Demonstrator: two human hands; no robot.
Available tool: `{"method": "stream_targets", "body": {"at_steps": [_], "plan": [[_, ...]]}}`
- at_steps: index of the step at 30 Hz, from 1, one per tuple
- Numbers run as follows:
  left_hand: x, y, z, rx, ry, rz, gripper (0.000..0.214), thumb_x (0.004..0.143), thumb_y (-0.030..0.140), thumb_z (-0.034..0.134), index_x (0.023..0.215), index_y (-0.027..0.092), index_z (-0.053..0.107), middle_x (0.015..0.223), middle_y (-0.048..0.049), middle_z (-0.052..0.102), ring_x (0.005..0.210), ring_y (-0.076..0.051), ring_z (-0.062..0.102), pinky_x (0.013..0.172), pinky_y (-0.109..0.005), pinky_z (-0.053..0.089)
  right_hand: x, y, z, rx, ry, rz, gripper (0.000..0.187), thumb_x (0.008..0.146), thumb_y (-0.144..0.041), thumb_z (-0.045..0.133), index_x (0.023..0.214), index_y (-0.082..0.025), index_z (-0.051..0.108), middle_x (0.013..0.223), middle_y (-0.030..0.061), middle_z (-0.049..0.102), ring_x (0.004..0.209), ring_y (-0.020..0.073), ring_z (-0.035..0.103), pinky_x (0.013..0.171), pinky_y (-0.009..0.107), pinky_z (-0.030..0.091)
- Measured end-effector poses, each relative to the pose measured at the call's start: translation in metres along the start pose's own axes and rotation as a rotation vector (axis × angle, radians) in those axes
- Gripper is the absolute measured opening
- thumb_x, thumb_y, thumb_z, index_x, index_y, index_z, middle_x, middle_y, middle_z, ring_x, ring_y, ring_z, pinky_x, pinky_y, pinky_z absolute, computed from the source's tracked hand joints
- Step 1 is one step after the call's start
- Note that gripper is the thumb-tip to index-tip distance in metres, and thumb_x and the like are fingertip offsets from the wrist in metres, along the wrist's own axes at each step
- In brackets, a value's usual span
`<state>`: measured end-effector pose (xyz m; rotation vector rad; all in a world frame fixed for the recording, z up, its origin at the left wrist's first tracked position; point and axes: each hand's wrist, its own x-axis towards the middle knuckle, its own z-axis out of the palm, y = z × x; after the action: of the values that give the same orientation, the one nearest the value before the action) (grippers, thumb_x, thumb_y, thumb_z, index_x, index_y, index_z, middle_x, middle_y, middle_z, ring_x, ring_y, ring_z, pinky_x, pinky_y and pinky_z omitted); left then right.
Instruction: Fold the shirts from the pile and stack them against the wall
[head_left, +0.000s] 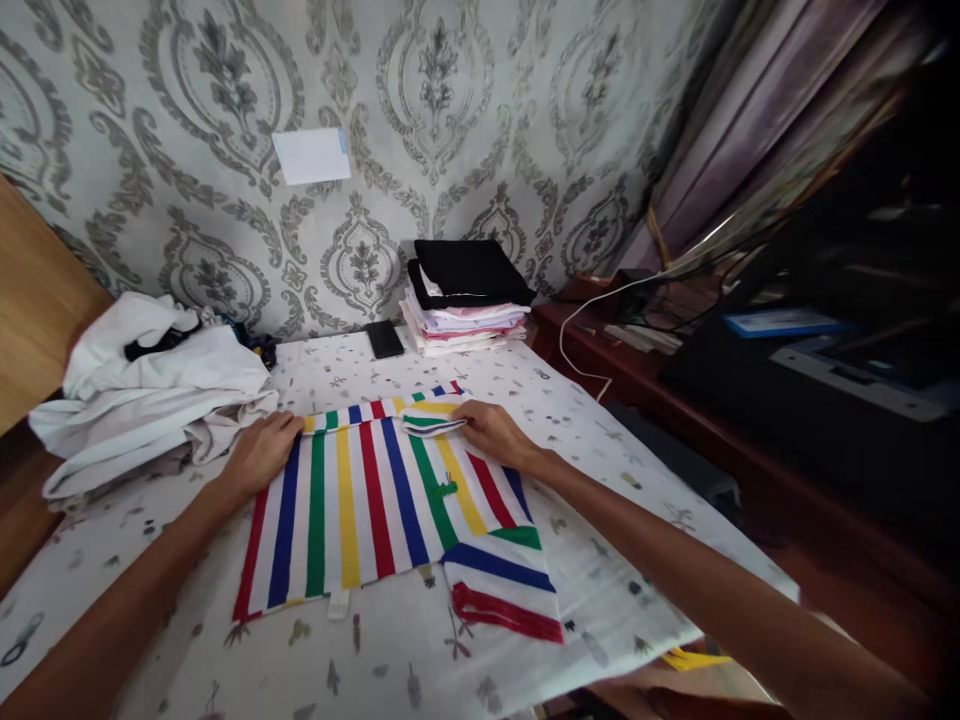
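Note:
A shirt with red, blue, green, yellow and white stripes lies spread on a patterned sheet, its far edge turned over in a strip. A small green emblem sits on its right part, and a red-trimmed sleeve points toward me at the near right. My left hand is at the shirt's far left corner, fingers closed on the cloth edge. Between the fingers of my right hand is a small folded flap of the same striped cloth, near the far right edge. A white tag sticks out below the near edge.
Rumpled white clothes lie at the left beside a wooden panel. At the back are a black phone-like object and a stack of folded clothes, black on top. A white cable hangs over a reddish-brown desk to the right.

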<state>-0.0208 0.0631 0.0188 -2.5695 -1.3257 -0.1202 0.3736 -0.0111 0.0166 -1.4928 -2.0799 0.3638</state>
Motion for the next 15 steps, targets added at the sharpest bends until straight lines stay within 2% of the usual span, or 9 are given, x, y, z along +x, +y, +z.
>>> {"method": "stream_targets", "body": {"at_steps": [3, 7, 15], "plan": [[-0.002, -0.002, 0.003, 0.038, 0.006, 0.011, 0.033, 0.092, 0.013, 0.036, 0.101, 0.018, 0.067, 0.102, -0.0133, 0.066, 0.099, -0.029, 0.063, 0.086, -0.043, 0.05, -0.006, 0.004, 0.006, 0.0, 0.037, -0.051, 0.023, 0.086, -0.012, 0.052, 0.098, -0.02, 0.07, 0.103, 0.0069, 0.074, 0.092, 0.0208, 0.069, 0.085, 0.035, 0.054], [-0.004, -0.004, 0.002, 0.056, -0.013, 0.007, 0.035, 0.093, 0.013, 0.034, 0.103, 0.017, 0.067, 0.104, -0.0136, 0.067, 0.1, -0.03, 0.062, 0.086, -0.043, 0.05, -0.008, 0.004, 0.008, 0.003, 0.067, -0.031, 0.021, 0.089, -0.014, 0.052, 0.099, -0.02, 0.069, 0.103, 0.007, 0.074, 0.096, 0.0222, 0.069, 0.089, 0.037, 0.054], [-0.008, -0.004, -0.004, -0.011, -0.023, -0.058, 0.036, 0.093, 0.017, 0.034, 0.102, 0.017, 0.069, 0.106, -0.0147, 0.068, 0.106, -0.031, 0.061, 0.088, -0.043, 0.051, -0.015, 0.002, 0.017, -0.015, 0.069, -0.019, 0.022, 0.091, -0.019, 0.05, 0.101, -0.02, 0.07, 0.103, 0.0084, 0.073, 0.096, 0.023, 0.069, 0.088, 0.038, 0.055]]}}
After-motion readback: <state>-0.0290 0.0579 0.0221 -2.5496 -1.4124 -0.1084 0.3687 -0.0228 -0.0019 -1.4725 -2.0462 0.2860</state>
